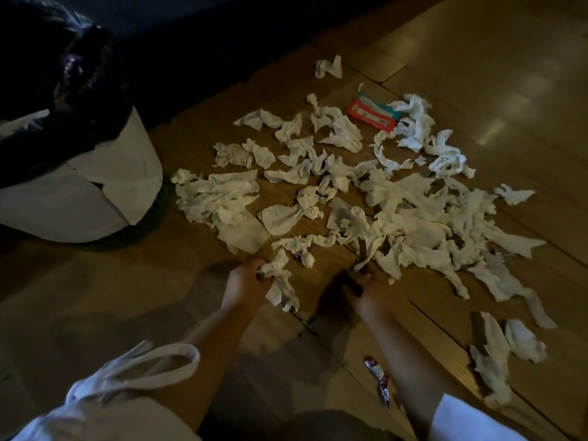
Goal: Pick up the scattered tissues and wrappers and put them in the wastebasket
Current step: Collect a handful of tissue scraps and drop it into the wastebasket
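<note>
At lower centre the left hand point(246, 280) grips a crumpled tissue point(281, 283). The right hand point(370, 289) is at the near edge of the tissue pile point(407, 224) on the wooden floor point(477, 74), its fingers lost in shadow. The wastebasket point(121, 179) stands at upper left, and a red wrapper point(370, 115) lies at upper centre.

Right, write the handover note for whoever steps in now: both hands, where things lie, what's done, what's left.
Left hand grips a crumpled tissue.
Right hand is at the near edge of the tissue pile; its grip is unclear in the dim light.
Wastebasket stands to the left, beside the pile.
Red and teal packet lies at the far side; small wrapper lies nearest the person.
Done: nothing visibly binned.
Left: nearly everything.
</note>
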`<state>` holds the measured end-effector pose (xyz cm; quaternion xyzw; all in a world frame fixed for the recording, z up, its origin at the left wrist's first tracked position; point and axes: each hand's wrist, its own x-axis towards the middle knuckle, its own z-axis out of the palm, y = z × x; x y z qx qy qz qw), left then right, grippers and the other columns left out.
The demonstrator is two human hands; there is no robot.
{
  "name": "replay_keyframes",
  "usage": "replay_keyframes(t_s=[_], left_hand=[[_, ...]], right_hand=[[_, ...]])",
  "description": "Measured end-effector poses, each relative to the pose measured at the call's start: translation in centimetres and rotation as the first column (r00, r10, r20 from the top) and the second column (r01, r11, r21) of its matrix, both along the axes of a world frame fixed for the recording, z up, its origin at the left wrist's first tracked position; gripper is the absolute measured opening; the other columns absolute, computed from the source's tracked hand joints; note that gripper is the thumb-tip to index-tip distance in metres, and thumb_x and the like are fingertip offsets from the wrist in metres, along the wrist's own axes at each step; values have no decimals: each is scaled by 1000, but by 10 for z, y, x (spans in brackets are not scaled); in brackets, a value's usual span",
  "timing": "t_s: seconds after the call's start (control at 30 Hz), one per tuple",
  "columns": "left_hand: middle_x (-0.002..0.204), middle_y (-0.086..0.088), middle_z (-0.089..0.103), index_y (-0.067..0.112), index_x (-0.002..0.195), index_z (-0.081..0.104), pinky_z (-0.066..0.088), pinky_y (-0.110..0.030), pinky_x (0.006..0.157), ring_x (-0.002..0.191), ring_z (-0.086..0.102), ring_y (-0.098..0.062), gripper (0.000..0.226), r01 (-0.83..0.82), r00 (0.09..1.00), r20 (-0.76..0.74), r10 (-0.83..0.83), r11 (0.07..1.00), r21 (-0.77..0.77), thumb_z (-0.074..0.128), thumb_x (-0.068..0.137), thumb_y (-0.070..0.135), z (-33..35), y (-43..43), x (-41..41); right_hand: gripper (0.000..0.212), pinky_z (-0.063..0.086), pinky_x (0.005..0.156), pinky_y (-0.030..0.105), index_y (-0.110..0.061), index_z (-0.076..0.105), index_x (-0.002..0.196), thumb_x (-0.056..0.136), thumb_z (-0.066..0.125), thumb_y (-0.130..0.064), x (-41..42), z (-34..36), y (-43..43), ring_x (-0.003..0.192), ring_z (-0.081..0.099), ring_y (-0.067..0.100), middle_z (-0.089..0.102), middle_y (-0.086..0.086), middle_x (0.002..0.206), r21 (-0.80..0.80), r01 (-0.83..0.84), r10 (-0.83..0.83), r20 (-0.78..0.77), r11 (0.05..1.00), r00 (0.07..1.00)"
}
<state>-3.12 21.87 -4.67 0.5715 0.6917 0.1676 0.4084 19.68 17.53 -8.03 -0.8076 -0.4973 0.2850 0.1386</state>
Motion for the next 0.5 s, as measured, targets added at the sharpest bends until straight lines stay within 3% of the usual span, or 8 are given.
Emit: replay_keyframes(t_s=[0.13,0.17,0.23,0.27,0.33,0.4,0.5], left_hand=[[121,-9,63,10,121,58,45,-25,87,113,59,-22,36,-70,996,-55,76,991,116,62,88,23,2,20,-11],[127,-11,59,11,126,55,44,-29,94,119,55,-24,41,-73,993,-84,85,988,136,62,88,24,3,27,-15],[141,-12,45,17,138,42,36,-37,106,132,42,-28,52,-30,977,-204,59,989,144,59,89,28,2,42,-23],[148,-11,36,21,142,33,30,-39,111,138,32,-28,59,33,950,-312,11,990,138,58,89,31,2,49,-27],[157,-10,14,29,148,17,17,-42,116,146,9,-30,75,161,875,-473,-102,983,85,59,87,39,0,57,-32],[159,-10,-3,35,149,7,8,-44,118,146,-6,-35,86,263,812,-543,-213,965,15,59,82,52,-5,63,-34],[159,-6,-7,38,148,9,6,-47,118,146,-7,-36,81,372,730,-571,-376,919,-129,55,83,56,-14,67,-34]], right_hand=[[35,32,104,28,-6,53,129,96,42,-7,-19,-8,-7,127,46,28,50,17,136,-14,-219,219,92,976,971],[32,39,99,30,-4,61,120,93,43,-9,-23,-5,-5,121,52,30,58,19,127,67,-241,234,105,968,967],[25,51,75,29,-3,73,93,82,51,-9,-28,-1,5,97,65,26,71,19,96,283,-197,194,39,939,980],[20,49,69,26,-3,73,86,79,55,-6,-31,4,12,89,67,27,72,17,89,343,-181,185,21,922,983],[22,45,76,26,-8,72,96,83,55,-2,-39,17,35,98,63,27,67,12,103,335,-201,225,-34,921,974],[37,44,95,31,-18,60,123,89,53,-5,-49,18,55,123,49,25,52,8,132,210,-286,292,6,935,957],[52,24,116,46,-33,38,139,92,50,-14,-59,13,74,145,16,26,18,1,156,-21,-427,428,27,904,904]])
